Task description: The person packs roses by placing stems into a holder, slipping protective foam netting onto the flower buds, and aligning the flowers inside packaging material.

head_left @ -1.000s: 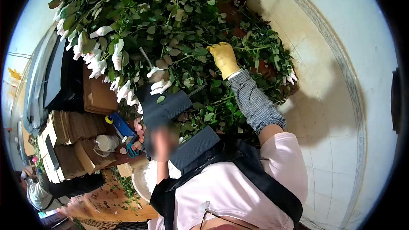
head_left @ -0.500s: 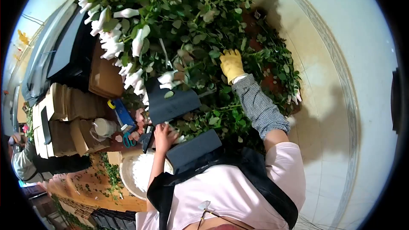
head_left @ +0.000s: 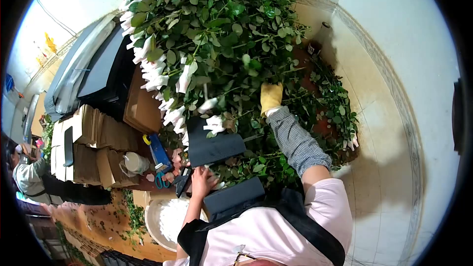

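My left hand (head_left: 200, 182) is bare, with its fingers bent around something small and pale that I cannot make out, between two dark padded blocks (head_left: 217, 148) (head_left: 235, 197). Beside it lies a black tool (head_left: 183, 182). My right hand (head_left: 271, 97), in a yellow glove, reaches into the green leaves and stems; its fingertips are hidden there. A large heap of leafy stems (head_left: 221, 34) lies in front, with white-sleeved flower heads (head_left: 153, 75) along its left side. Two white-sleeved heads (head_left: 214, 124) rest by the upper block.
At left are stacked brown cardboard pieces (head_left: 84, 167), a white cup (head_left: 136, 163), a blue box (head_left: 158, 151), teal scissors (head_left: 161, 181) and a basin of white sleeves (head_left: 167, 221). Another person (head_left: 32, 177) is at far left. A tiled wall (head_left: 374, 133) stands right.
The view has shifted, so the heap sits further right and lower. My gloved right hand has gone deeper into the leaves; my left hand stays between the blocks.
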`<state>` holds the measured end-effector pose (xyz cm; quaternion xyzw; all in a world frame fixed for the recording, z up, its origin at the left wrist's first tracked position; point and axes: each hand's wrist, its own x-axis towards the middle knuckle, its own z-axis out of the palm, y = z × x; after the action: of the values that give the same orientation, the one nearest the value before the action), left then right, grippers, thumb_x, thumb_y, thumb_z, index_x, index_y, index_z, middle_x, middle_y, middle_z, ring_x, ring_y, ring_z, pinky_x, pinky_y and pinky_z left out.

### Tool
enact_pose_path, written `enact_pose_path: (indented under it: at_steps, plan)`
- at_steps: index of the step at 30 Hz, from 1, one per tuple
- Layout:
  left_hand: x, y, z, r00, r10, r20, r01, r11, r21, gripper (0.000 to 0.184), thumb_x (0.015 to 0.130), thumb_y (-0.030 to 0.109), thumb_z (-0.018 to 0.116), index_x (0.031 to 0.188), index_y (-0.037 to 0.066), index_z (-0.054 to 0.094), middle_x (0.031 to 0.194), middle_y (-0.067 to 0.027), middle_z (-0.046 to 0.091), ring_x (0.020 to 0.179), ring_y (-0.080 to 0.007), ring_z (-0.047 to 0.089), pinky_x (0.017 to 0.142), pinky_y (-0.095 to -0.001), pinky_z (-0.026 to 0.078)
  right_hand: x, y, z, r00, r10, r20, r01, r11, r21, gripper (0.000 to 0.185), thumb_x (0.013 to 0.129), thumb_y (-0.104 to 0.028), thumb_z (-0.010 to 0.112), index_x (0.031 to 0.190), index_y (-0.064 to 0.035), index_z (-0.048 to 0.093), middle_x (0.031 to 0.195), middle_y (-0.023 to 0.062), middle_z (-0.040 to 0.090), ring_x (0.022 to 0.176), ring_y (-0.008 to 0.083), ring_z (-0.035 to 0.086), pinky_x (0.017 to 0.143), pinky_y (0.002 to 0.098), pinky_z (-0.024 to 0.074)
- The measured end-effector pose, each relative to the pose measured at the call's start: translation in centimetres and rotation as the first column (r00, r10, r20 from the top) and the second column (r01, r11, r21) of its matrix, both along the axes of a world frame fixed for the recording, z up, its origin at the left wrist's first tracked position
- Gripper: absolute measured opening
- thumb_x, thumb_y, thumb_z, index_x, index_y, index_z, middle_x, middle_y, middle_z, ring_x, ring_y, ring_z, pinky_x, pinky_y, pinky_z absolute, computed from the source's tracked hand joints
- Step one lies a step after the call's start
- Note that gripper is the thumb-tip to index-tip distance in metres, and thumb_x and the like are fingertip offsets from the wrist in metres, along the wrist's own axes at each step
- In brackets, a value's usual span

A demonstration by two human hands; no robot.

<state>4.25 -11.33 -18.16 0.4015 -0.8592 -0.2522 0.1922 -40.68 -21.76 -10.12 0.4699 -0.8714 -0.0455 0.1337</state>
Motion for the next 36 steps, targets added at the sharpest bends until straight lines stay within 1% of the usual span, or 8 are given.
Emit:
enact_pose_path:
  at_steps: [4, 11, 13, 15, 17, 20, 27, 36]
  plan:
    - [0.2, 0.0, -0.3, 0.999, -0.007, 0.049, 0.005, 0.999, 0.054, 0.055, 0.067, 0.03, 0.084, 0.112, 0.004, 0.065, 0.13, -0.0205, 0.048, 0.116, -0.0401, 0.051, 0.093, -0.0497, 0.044, -0.7, 2.9, 0.4, 0.926, -0.115, 0.36, -0.124, 0.808, 0.576, 0.023, 0.079, -0.03, 0.069, 0.089, -0.0099, 0.077, 0.095, 0.013, 0.072, 0.096, 0.0273, 0.068, 0.08, 0.0458, 0.053]
    - [-0.3, 0.2, 1.1, 0.999, 0.014, 0.034, -0.014, 1.0, 0.015, 0.051, 0.069, 0.029, 0.083, 0.109, 0.003, 0.065, 0.126, -0.0195, 0.049, 0.114, -0.0395, 0.051, 0.092, -0.0497, 0.044, 7.3, 5.5, 17.3, 0.681, 0.168, 0.713, -0.34, 0.934, 0.106, 0.042, 0.096, -0.035, 0.054, 0.127, -0.0078, 0.061, 0.124, 0.013, 0.065, 0.111, 0.0286, 0.064, 0.093, 0.0371, 0.0509]
    - [-0.4, 0.2, 1.5, 0.998, 0.027, 0.059, -0.029, 0.999, 0.029, 0.05, 0.068, 0.028, 0.083, 0.107, 0.003, 0.065, 0.124, -0.0192, 0.05, 0.113, -0.0387, 0.052, 0.091, -0.049, 0.045, 6.3, 4.1, 13.4, 0.225, 0.491, 0.841, -0.388, 0.837, -0.385, 0.043, 0.095, -0.033, 0.059, 0.129, -0.0063, 0.059, 0.125, 0.0159, 0.065, 0.11, 0.0284, 0.064, 0.095, 0.036, 0.0497]
    - [-0.3, 0.2, 1.1, 0.999, 0.034, 0.019, -0.034, 0.999, 0.012, 0.049, 0.068, 0.028, 0.083, 0.106, 0.003, 0.065, 0.124, -0.019, 0.05, 0.112, -0.0384, 0.052, 0.091, -0.0487, 0.045, 7.7, 3.0, 12.2, 0.173, 0.718, 0.674, -0.179, 0.696, -0.696, 0.05, 0.092, -0.029, 0.066, 0.134, -0.0049, 0.054, 0.127, 0.0173, 0.063, 0.113, 0.0315, 0.062, 0.098, 0.0382, 0.0479]
    - [-0.4, 0.3, 1.1, 0.999, 0.041, -0.026, -0.041, 0.999, 0.004, 0.048, 0.067, 0.027, 0.084, 0.105, 0.003, 0.066, 0.123, -0.0188, 0.05, 0.111, -0.0381, 0.052, 0.09, -0.0484, 0.046, 8.4, 1.9, 11.0, 0.359, 0.823, 0.441, -0.126, 0.511, -0.851, 0.059, 0.087, -0.026, 0.071, 0.138, -0.0046, 0.05, 0.128, 0.0186, 0.061, 0.114, 0.0343, 0.059, 0.1, 0.0401, 0.0462]
    - [-0.4, 0.3, 1.7, 1.0, 0.014, 0.02, -0.015, 0.998, 0.066, 0.05, 0.068, 0.027, 0.084, 0.108, 0.002, 0.066, 0.123, -0.0188, 0.05, 0.11, -0.0377, 0.054, 0.09, -0.0474, 0.046, 7.2, 0.8, 6.6, 0.792, 0.489, 0.365, -0.233, 0.795, -0.56, 0.074, 0.077, -0.022, 0.078, 0.142, -0.0061, 0.045, 0.127, 0.0206, 0.06, 0.113, 0.0383, 0.057, 0.103, 0.0421, 0.0435]
    - [0.1, 0.3, -0.1, 1.0, 0.022, -0.006, -0.022, 1.0, -0.005, 0.054, 0.069, 0.03, 0.083, 0.112, 0.004, 0.063, 0.127, -0.0194, 0.048, 0.115, -0.0388, 0.051, 0.091, -0.0479, 0.046, 5.6, 2.3, 3.8, 0.87, 0.474, 0.133, -0.299, 0.722, -0.623, 0.056, 0.068, 0.011, 0.052, 0.117, -0.0108, 0.069, 0.092, 0.0151, 0.07, 0.091, 0.035, 0.065, 0.104, 0.0467, 0.0426]
    - [-0.1, 0.4, -0.3, 0.998, 0.046, -0.035, -0.047, 0.998, -0.03, 0.053, 0.065, 0.027, 0.085, 0.107, 0.003, 0.064, 0.12, -0.0199, 0.051, 0.107, -0.0396, 0.053, 0.087, -0.0485, 0.047, 7.1, 5.4, 3.5, 0.732, 0.679, -0.061, -0.567, 0.556, -0.608, 0.03, 0.087, -0.013, 0.049, 0.109, -0.0095, 0.069, 0.099, 0.0101, 0.07, 0.101, 0.0294, 0.063, 0.103, 0.0432, 0.0416]
